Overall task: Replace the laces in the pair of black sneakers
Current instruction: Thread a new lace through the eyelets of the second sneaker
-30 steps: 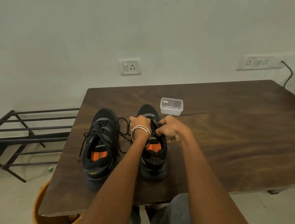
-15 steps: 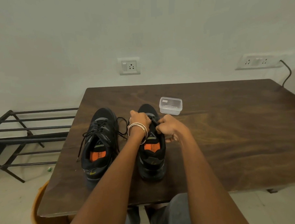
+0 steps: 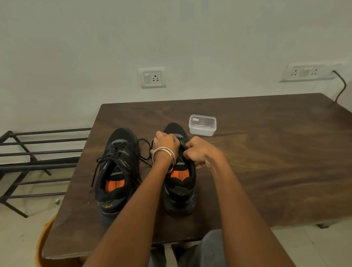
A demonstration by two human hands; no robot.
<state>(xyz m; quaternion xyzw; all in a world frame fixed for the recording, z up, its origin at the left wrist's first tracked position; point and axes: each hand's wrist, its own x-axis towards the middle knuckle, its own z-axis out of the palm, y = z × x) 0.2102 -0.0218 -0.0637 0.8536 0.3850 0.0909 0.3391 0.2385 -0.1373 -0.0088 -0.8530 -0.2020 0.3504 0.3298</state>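
Two black sneakers are standing side by side on the brown wooden worktop (image 3: 273,159), with the toes pointing away from us and the heels toward us. We are seeing the left sneaker (image 3: 117,172) with its black lace (image 3: 103,162) still threaded; its loose ends are hanging over the side and one end is lying on the wood. The right sneaker (image 3: 180,185) is sitting just beside it, and both are showing orange insoles.

Both of our hands are working over the lacing area of the right sneaker. Our left hand (image 3: 166,142), with thin bangles (image 3: 165,157) on the wrist and a ring on a finger, is curling its fingers down on the front of this sneaker; it is seeming to grip the lace or the tongue, but we cannot tell which. Our right hand (image 3: 200,151) is closing its fingers and is pinching something dark at the right edge of the eyelets, probably a lace. A loose loop of black lace (image 3: 144,150) is lying on the worktop between the two sneakers.

A small clear plastic box (image 3: 202,125) with a lid is standing near the toe of the right sneaker, not touching it. A black metal rack (image 3: 30,153) is standing on the floor at the left, and an orange tub (image 3: 47,264) is showing partly under the worktop.
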